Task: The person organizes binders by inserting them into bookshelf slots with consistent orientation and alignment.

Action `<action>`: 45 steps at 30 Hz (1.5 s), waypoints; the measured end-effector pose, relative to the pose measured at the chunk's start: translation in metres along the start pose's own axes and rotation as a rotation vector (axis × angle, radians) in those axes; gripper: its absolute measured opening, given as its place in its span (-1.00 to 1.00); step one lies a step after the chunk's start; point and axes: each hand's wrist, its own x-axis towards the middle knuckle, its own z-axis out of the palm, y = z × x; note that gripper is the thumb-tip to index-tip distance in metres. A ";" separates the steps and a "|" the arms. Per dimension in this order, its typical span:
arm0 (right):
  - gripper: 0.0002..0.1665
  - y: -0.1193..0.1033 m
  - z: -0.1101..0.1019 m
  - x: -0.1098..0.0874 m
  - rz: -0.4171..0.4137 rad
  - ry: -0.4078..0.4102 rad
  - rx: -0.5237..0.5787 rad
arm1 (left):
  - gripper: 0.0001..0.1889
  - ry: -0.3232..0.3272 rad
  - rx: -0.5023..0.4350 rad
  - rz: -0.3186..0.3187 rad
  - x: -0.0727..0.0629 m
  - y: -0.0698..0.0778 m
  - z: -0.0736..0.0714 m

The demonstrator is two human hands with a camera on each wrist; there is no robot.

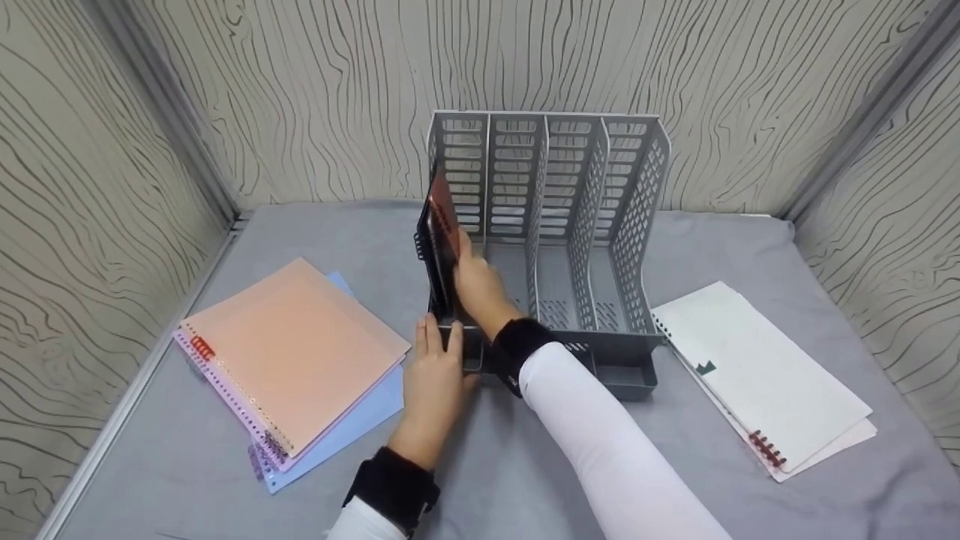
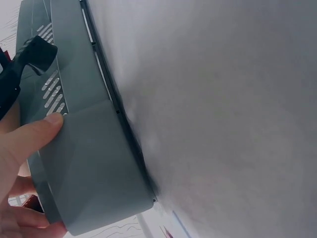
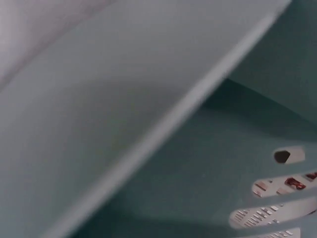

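Note:
A grey file organizer (image 1: 600,337) with several upright compartments stands on the cloth. My left hand (image 1: 435,375) grips its front left corner. In the left wrist view my thumb (image 2: 39,136) presses the front wall and the fingers lie over the far edge. Dark ring-bound notebooks (image 1: 441,262), one with a reddish-brown cover (image 1: 444,199), stand upright in the leftmost compartment. My right hand (image 1: 484,289) reaches in against their right side; its fingertips are partly hidden, so whether it pinches them cannot be seen. In the right wrist view only the organizer's panels (image 3: 173,188) appear.
To the left lies a stack of a peach notebook (image 1: 300,352), a lilac one (image 1: 225,405) and a blue one (image 1: 375,409). White notebooks (image 1: 780,375) with ring bindings lie at the right. A patterned wall (image 1: 337,97) rises behind the organizer.

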 end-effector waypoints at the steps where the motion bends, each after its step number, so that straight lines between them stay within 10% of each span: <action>1: -0.33 0.000 0.000 0.000 -0.007 -0.006 -0.019 | -0.19 -0.002 0.002 0.001 0.000 0.000 0.000; 45: -0.44 -0.002 -0.003 -0.004 -0.006 0.003 -0.023 | -0.14 0.034 0.025 0.021 -0.002 -0.002 0.001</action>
